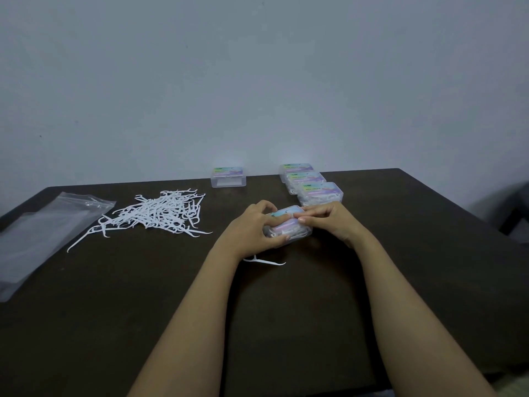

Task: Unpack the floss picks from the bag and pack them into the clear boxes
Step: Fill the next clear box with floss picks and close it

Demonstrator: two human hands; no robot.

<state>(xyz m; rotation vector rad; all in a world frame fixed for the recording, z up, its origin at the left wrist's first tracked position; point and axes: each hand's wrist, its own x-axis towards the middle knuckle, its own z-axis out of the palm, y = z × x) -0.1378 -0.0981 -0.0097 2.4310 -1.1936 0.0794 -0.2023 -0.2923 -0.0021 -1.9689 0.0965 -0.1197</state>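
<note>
A clear box [289,228] full of white floss picks lies at the table's middle with its labelled lid down. My left hand [254,227] grips its left end, and my right hand [329,222] presses fingers on the lid from the right. A loose pile of white floss picks [160,213] lies to the left. One single pick [266,261] rests on the table just under my left wrist. The flat clear bag [43,233] lies at the far left. Three filled boxes [312,183] stand in a row behind my hands. One apparently empty box [228,177] stands at the back edge.
The dark brown table [400,267] runs up to a plain grey wall. A stray pick [81,239] lies between the bag and the pile. Something dark stands beyond the table's right edge [515,207].
</note>
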